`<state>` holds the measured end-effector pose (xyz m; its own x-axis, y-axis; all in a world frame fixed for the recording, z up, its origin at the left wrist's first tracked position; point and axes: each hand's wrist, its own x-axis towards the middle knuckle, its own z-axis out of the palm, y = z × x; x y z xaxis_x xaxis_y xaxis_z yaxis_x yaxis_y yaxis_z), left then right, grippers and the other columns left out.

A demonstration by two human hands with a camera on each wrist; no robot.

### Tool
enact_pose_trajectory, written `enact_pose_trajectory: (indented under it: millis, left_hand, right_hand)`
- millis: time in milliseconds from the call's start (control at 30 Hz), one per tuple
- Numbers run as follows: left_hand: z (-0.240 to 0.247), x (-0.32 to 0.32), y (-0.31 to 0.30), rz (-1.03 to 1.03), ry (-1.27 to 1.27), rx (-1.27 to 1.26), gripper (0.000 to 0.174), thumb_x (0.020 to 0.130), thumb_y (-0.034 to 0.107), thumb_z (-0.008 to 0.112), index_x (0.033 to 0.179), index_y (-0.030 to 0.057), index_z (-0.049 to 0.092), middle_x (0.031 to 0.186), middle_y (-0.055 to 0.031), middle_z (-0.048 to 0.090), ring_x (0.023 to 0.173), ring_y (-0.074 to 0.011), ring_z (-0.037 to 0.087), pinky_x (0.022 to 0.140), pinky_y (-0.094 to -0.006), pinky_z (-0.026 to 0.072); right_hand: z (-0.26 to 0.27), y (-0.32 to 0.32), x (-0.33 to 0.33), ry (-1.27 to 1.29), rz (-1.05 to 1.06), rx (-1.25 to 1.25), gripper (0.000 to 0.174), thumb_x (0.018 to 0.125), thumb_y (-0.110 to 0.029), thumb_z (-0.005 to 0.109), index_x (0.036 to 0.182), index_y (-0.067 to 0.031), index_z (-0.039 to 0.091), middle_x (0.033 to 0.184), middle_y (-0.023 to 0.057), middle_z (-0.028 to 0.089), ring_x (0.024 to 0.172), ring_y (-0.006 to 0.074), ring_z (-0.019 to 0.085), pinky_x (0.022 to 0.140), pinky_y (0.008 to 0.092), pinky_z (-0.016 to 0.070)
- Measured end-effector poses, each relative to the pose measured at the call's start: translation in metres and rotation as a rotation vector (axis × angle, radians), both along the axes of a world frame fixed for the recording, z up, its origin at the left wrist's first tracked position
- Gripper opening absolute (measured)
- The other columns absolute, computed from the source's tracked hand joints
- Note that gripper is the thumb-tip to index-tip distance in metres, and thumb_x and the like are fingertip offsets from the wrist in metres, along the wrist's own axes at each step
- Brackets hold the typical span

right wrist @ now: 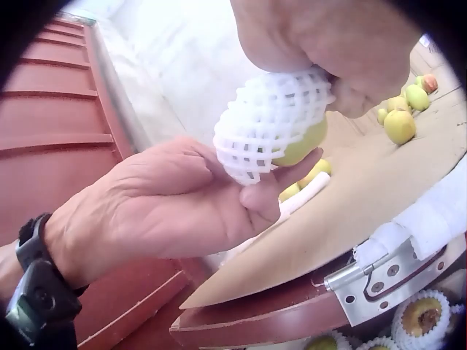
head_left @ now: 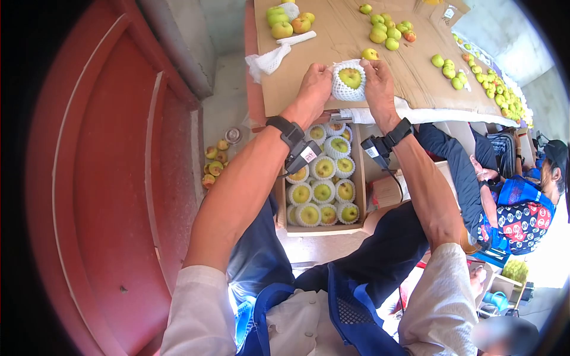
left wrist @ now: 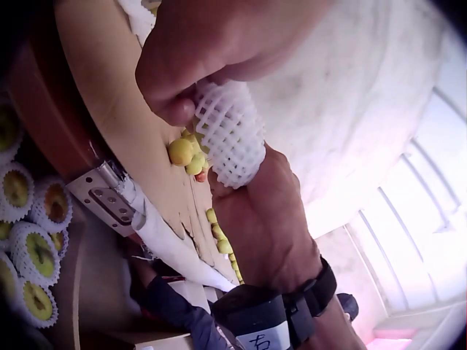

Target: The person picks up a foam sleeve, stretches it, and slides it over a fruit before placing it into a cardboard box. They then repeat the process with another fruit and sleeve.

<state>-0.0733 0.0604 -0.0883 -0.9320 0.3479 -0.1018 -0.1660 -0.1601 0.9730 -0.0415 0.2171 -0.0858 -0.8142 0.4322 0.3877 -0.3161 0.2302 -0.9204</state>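
Note:
A green apple (head_left: 350, 78) sits partly wrapped in a white foam net sleeve (head_left: 341, 89), held up at the near edge of the cardboard-covered table. On one side my left hand (head_left: 317, 88) grips the net, its thumb on the mesh and fingers reaching under the fruit in the right wrist view. Opposite it, my right hand (head_left: 380, 86) pinches the net's other side. The mesh (left wrist: 232, 138) covers most of the apple in the left wrist view. Bare yellow-green skin (right wrist: 303, 146) shows at the sleeve's opening in the right wrist view.
Below the table edge stands a cardboard box (head_left: 362, 172) of apples in foam nets. Loose apples (head_left: 392, 32) lie in groups on the cardboard (head_left: 332, 26), beside spare foam nets (head_left: 270, 61). A metal hinge (right wrist: 383, 281) juts from the edge. Another person (head_left: 510, 202) sits at the right.

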Motion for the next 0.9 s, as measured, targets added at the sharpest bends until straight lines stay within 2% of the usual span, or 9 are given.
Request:
enact_pose_trajectory:
  millis: [100,233,367,433,500,567,700,767,900]
  left_hand:
    - [0.002,0.003,0.000,-0.043,-0.024,0.126,0.027,0.110,0.027,0.049,0.123,0.0037,0.050,0.102,-0.0051,0.061,0.083,-0.0093,0.056,0.066,-0.0272,0.0456]
    - [0.001,0.002,0.003,-0.017,-0.047,0.187,0.025,0.110,0.024,0.048,0.123,0.0035,0.049,0.109,-0.0061,0.061,0.092,-0.0113,0.059,0.075,-0.0287,0.0506]
    - [0.002,0.003,0.003,0.002,-0.054,0.255,0.025,0.110,0.021,0.047,0.126,0.0018,0.049,0.118,-0.0088,0.060,0.105,-0.0159,0.062,0.088,-0.0323,0.0550]
    - [0.004,0.003,0.004,0.015,-0.077,0.298,0.025,0.110,0.020,0.046,0.126,0.0015,0.049,0.119,-0.0094,0.059,0.106,-0.0164,0.062,0.089,-0.0330,0.0551]
    - [0.006,0.004,0.004,0.022,-0.101,0.340,0.025,0.110,0.019,0.046,0.127,0.0012,0.048,0.121,-0.0100,0.059,0.108,-0.0169,0.062,0.090,-0.0337,0.0552]
    - [0.010,0.006,0.002,0.009,-0.076,0.294,0.026,0.110,0.020,0.045,0.127,0.0005,0.049,0.121,-0.0100,0.059,0.107,-0.0172,0.062,0.091,-0.0344,0.0554]
    - [0.017,0.010,-0.004,0.011,-0.037,0.141,0.026,0.110,0.021,0.045,0.126,0.0008,0.050,0.116,-0.0088,0.060,0.100,-0.0153,0.062,0.084,-0.0326,0.0547]
    - [0.021,0.013,-0.008,-0.033,-0.032,0.104,0.027,0.109,0.024,0.047,0.122,0.0021,0.054,0.107,-0.0057,0.061,0.091,-0.0128,0.059,0.073,-0.0296,0.0501]
    - [0.030,0.018,-0.017,-0.069,-0.018,0.015,0.028,0.107,0.028,0.049,0.120,0.0053,0.058,0.100,-0.0026,0.062,0.086,-0.0119,0.058,0.069,-0.0282,0.0443]
  right_hand:
    - [0.005,-0.001,0.005,-0.006,-0.013,-0.004,0.029,0.102,-0.023,0.064,0.106,0.0049,0.061,0.090,0.0066,0.065,0.082,0.0104,0.056,0.071,0.0266,0.0472]
    - [0.009,-0.002,0.003,-0.014,-0.028,-0.004,0.029,0.101,-0.023,0.065,0.107,0.0050,0.060,0.092,0.0067,0.065,0.084,0.0105,0.056,0.073,0.0267,0.0473]
    - [0.011,-0.006,-0.001,0.013,0.000,-0.178,0.029,0.099,-0.024,0.067,0.106,0.0041,0.062,0.093,0.0058,0.066,0.085,0.0107,0.057,0.074,0.0269,0.0473]
    - [0.015,-0.010,0.000,0.009,0.010,-0.233,0.029,0.099,-0.024,0.069,0.106,0.0035,0.063,0.093,0.0051,0.066,0.084,0.0106,0.057,0.074,0.0268,0.0473]
    - [0.019,-0.014,0.004,0.019,0.063,-0.421,0.027,0.097,-0.024,0.071,0.105,0.0023,0.065,0.092,0.0042,0.066,0.083,0.0104,0.057,0.073,0.0267,0.0475]
    - [0.016,-0.012,0.003,0.015,0.060,-0.432,0.028,0.096,-0.024,0.072,0.104,0.0021,0.066,0.091,0.0038,0.066,0.082,0.0102,0.057,0.072,0.0267,0.0476]
    - [0.011,-0.006,-0.001,0.018,0.078,-0.429,0.030,0.095,-0.025,0.074,0.105,0.0026,0.067,0.091,0.0037,0.066,0.083,0.0099,0.058,0.072,0.0265,0.0482]
    - [0.014,-0.005,-0.002,-0.010,0.062,-0.410,0.032,0.094,-0.025,0.074,0.106,0.0033,0.067,0.092,0.0039,0.066,0.083,0.0100,0.059,0.073,0.0264,0.0484]
    - [0.017,-0.002,-0.001,-0.035,0.091,-0.411,0.036,0.094,-0.025,0.075,0.111,0.0057,0.067,0.093,0.0049,0.067,0.085,0.0106,0.061,0.073,0.0262,0.0493]
